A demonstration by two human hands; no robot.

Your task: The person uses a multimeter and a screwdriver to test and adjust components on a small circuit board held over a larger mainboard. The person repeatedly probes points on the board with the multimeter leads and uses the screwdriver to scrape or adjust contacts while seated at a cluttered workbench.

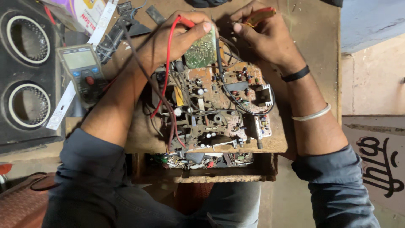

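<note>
Circuit board, large and brown (219, 109), lies flat on the wooden bench (312, 38), components up, placed under both hands so its parts face the camera. Left hand (177, 40) is closed around a red probe (185, 22) and also props a small green board (201, 51) upright at the far edge of the large one; the red lead (166, 76) trails back across the forearm and board, slack enough not to tug. Right hand (261, 33) pinches a red-and-yellow-handled tool (259, 16) beside the green board. Multimeter, grey (82, 69), sits left of the board, screen turned toward the person for reading. Speaker cabinet, black (25, 71), stands further left, cut off by the frame. Probe tip and tool tip are hidden behind fingers; the meter reading is too small to make out. Drawer (211, 162) below the bench edge shows loose parts, mostly shadowed.
</note>
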